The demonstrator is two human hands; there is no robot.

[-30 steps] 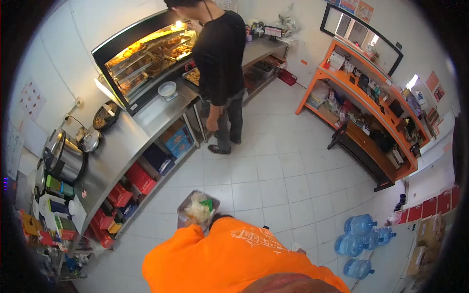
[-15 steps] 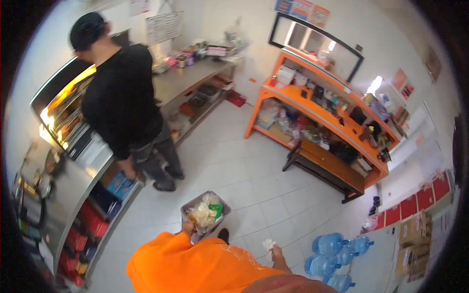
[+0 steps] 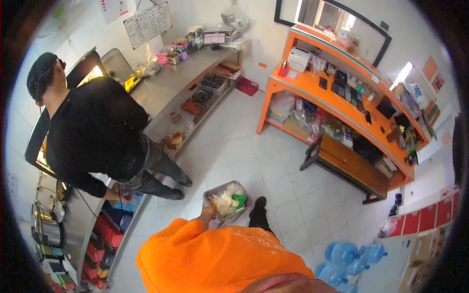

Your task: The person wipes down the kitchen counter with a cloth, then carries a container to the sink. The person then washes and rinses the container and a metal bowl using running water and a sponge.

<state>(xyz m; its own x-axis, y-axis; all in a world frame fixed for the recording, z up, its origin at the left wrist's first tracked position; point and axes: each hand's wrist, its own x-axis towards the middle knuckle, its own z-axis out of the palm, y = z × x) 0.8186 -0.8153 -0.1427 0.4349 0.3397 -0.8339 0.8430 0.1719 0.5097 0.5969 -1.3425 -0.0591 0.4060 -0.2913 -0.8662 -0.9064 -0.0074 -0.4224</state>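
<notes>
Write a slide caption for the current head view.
Left grip on the rim of a bin of white and green plastic, a co-worker in black beside the metal counter.

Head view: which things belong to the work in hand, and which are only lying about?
In hand: grey bin, held at the rim by the left hand; pale plastic and a green piece inside.
Just about: wooden bench; blue water bottles; whiteboard; monitor.

Whiteboard (image 3: pixel 148 23), 11 o'clock: handwritten rows, too small to read.
Wall poster (image 3: pixel 114 9), 11 o'clock: printing, illegible.
Monitor (image 3: pixel 214 38), 12 o'clock: screen text, too small to tell.
Orange shirt (image 3: pixel 210 254), 6 o'clock: white print, wording unreadable.
</notes>
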